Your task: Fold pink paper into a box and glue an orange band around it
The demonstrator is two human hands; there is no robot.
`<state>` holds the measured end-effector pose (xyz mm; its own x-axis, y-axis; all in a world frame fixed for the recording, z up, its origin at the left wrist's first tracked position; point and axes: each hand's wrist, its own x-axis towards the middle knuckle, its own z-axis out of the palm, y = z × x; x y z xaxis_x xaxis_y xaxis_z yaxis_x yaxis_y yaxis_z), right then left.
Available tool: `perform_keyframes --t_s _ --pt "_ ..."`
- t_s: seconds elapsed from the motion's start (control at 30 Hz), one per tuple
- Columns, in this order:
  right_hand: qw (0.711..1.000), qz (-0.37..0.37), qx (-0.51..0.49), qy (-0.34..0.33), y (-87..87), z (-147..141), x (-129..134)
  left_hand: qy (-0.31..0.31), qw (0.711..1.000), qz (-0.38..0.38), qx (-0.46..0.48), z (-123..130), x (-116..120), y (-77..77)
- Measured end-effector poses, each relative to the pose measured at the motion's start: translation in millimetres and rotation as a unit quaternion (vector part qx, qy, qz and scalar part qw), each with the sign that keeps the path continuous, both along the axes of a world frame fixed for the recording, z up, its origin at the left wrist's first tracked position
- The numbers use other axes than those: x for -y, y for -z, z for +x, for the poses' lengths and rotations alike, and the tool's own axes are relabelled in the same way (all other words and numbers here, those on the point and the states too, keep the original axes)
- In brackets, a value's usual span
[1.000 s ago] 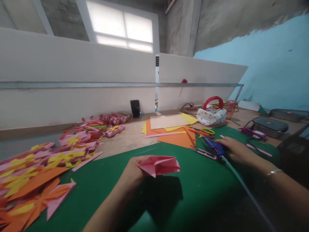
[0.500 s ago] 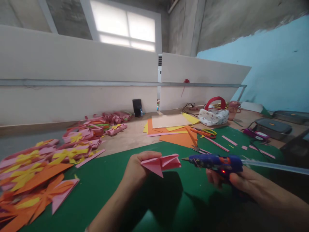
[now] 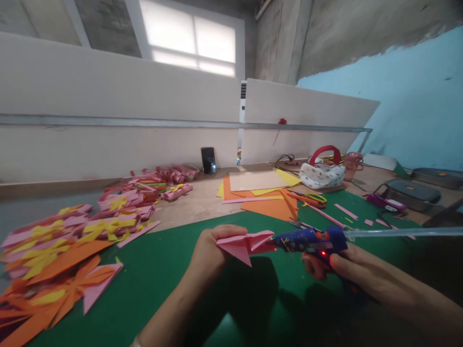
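My left hand [image 3: 213,250] pinches a folded pink paper piece [image 3: 238,246] above the green mat [image 3: 152,279], thumb on top and a pointed corner hanging down. My right hand [image 3: 347,270] is wrapped round the handle of a blue glue gun [image 3: 311,240] whose red light is lit. The nozzle meets the right end of the folded paper, at its open edge. A clear glue stick [image 3: 405,232] sticks out of the back of the gun toward the right.
Pink, yellow and orange paper pieces [image 3: 104,229] are heaped at the left. Behind the mat lie orange sheets [image 3: 264,206], scissors [image 3: 311,198] and pliers [image 3: 298,223]. A phone [image 3: 208,160] leans on the partition. A white pouch [image 3: 321,176] and grey containers [image 3: 412,194] stand back right.
The glue gun has moved left in my right hand, and its nozzle has closed the gap to the pink paper. The view has shifted slightly.
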<state>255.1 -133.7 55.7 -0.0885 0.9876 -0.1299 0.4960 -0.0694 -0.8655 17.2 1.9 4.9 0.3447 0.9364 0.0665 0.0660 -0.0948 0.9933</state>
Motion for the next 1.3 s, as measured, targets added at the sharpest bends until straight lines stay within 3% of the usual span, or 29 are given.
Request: perform_keyframes --t_s 0.53,0.7,1.0,1.3 --pt "0.998 0.000 0.048 -0.043 -1.8 -14 -8 0.029 0.999 -0.019 0.015 0 -2 4.3" --pt "0.999 0.007 0.040 -0.004 3.6 0 -2 0.006 1.000 0.006 0.008 -1 -1 0.5" --pt "0.995 0.041 0.081 0.043 -17.9 -1 12 -0.022 1.000 0.001 0.011 -1 4 -4.7" --pt "0.998 0.022 0.060 -0.005 -2.4 2 6 -0.014 1.000 0.003 0.002 -3 8 -11.6"
